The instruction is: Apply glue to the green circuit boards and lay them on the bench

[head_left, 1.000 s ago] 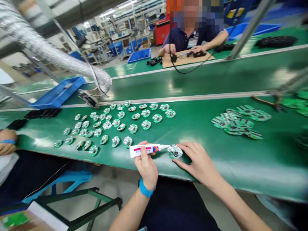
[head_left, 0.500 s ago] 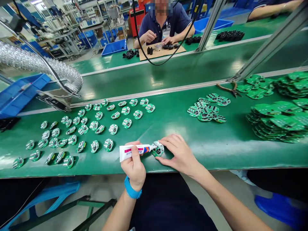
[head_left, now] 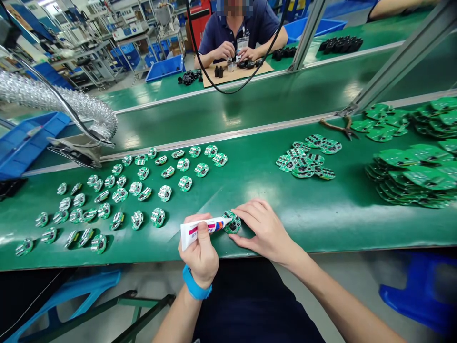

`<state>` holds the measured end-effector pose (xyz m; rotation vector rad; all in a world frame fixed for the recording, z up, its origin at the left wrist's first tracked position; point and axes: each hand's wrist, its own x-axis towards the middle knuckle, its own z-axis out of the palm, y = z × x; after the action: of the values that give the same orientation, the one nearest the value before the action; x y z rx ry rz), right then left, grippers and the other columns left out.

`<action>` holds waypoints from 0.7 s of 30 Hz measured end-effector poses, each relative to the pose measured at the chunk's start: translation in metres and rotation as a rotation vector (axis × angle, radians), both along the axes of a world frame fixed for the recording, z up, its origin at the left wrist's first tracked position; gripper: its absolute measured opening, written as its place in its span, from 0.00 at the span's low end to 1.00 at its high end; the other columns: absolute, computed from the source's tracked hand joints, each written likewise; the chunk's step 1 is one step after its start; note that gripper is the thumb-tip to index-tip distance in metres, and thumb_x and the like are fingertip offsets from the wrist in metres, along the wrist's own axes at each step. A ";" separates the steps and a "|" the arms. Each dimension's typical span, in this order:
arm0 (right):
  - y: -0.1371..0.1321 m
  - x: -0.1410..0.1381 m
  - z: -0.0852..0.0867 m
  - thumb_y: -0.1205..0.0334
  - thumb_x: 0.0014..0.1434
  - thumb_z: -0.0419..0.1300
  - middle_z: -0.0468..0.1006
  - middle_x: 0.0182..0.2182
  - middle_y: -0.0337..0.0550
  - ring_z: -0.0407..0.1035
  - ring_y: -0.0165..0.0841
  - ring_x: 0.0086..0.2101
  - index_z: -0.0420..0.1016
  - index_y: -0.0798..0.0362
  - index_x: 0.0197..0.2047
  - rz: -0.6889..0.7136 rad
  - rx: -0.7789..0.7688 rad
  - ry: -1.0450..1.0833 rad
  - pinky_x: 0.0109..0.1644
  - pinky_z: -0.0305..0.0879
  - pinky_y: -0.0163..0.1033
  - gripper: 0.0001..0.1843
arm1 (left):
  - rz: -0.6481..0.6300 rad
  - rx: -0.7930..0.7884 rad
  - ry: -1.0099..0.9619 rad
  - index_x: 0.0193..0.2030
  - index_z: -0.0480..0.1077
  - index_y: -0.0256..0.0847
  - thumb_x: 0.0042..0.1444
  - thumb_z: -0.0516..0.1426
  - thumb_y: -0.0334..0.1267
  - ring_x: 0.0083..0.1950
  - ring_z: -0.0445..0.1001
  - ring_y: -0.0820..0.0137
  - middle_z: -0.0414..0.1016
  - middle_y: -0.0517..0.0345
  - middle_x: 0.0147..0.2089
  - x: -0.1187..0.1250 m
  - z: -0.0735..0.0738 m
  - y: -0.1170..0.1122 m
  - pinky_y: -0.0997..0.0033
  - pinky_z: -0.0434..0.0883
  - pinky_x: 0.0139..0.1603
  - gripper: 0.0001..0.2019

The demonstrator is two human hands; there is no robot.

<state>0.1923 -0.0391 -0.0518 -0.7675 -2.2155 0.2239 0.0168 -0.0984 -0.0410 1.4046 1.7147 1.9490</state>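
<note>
My left hand [head_left: 200, 252], with a blue band at the wrist, is closed around a white glue tube [head_left: 194, 232] with pink and blue print. The tube lies tilted, and its nozzle reaches the face of a small green circuit board [head_left: 233, 223]. Thumb and fingers of my right hand [head_left: 262, 231] grip that board by its right edge, low over the green bench. To the left, several populated round boards [head_left: 135, 188] are spread out in loose rows. A small heap of flat boards [head_left: 303, 159] lies beyond my right hand.
Stacked green board panels [head_left: 414, 176] fill the right side, with pliers [head_left: 339, 126] behind. A silver duct [head_left: 82, 105] and blue bin [head_left: 30, 140] stand at left. A black cable [head_left: 228, 91] hangs ahead. Across the bench a person [head_left: 239, 38] handles black parts.
The tube has tilted a little, its nozzle still at the board. The board has turned slightly between my right fingers. The view has shifted a bit, and the person opposite has brought both hands together.
</note>
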 end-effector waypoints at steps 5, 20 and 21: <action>0.000 -0.001 0.000 0.55 0.68 0.68 0.83 0.47 0.53 0.75 0.46 0.44 0.72 0.57 0.59 0.004 0.022 -0.006 0.54 0.70 0.56 0.22 | 0.023 0.011 0.056 0.40 0.80 0.39 0.73 0.57 0.38 0.41 0.81 0.68 0.81 0.52 0.40 0.000 0.005 0.002 0.71 0.76 0.42 0.12; -0.001 -0.001 0.004 0.57 0.68 0.68 0.84 0.47 0.53 0.76 0.45 0.45 0.72 0.57 0.59 0.024 0.057 0.010 0.55 0.69 0.56 0.21 | 0.100 -0.001 0.076 0.41 0.80 0.39 0.73 0.57 0.42 0.40 0.81 0.68 0.81 0.52 0.39 -0.002 0.005 0.007 0.70 0.77 0.40 0.13; -0.001 -0.001 0.004 0.57 0.68 0.67 0.84 0.46 0.53 0.76 0.45 0.45 0.72 0.57 0.59 0.024 0.059 0.010 0.55 0.69 0.56 0.21 | 0.103 -0.003 0.076 0.41 0.80 0.39 0.73 0.57 0.42 0.40 0.81 0.68 0.81 0.52 0.39 -0.002 0.005 0.007 0.70 0.77 0.40 0.13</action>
<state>0.1912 -0.0401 -0.0482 -0.7061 -2.2124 0.1728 0.0143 -0.0916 -0.0363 1.4334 1.8579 1.9676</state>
